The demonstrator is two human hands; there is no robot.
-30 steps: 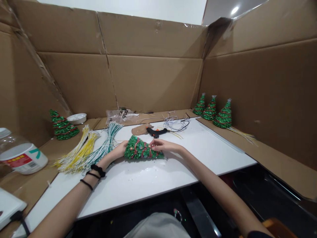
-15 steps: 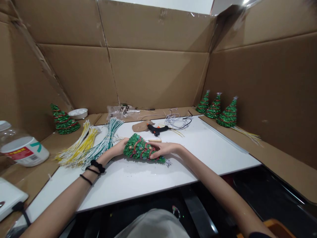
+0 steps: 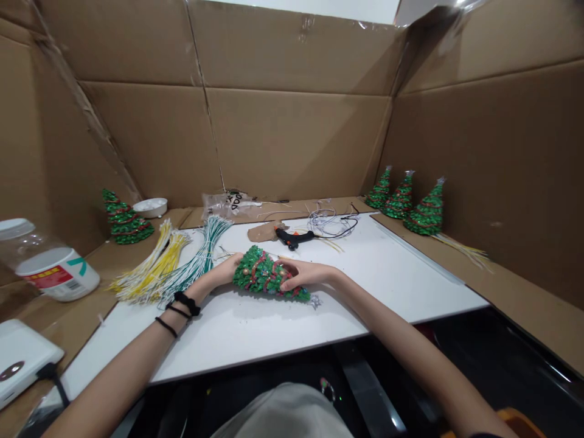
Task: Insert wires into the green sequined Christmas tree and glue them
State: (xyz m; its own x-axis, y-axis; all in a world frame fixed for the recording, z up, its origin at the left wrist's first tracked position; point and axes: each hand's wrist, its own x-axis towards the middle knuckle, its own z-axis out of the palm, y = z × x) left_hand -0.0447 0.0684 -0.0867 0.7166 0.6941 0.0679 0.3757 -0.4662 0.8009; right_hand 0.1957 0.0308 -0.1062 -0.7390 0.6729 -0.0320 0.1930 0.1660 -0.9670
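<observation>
A small green Christmas tree with red garland and tiny ornaments lies on its side above the white board. Its silver star points right, toward me. My right hand is closed around the upper part, thumb on the near side. At the base, on the left, my left hand is pressed against the tree; its fingers are mostly hidden behind it. Thin wire ends poke out by that hand. Just beyond lies a black glue gun, beside a brown cardboard scrap.
Bundles of yellow-white wires and green-white wires lie left. Similar trees stand at left and right. A plastic jar, white bowl, white device and loose cable surround the board; cardboard walls enclose it.
The whole view has shifted slightly, with things appearing a little farther right. Both hands keep the same hold on the tree.
</observation>
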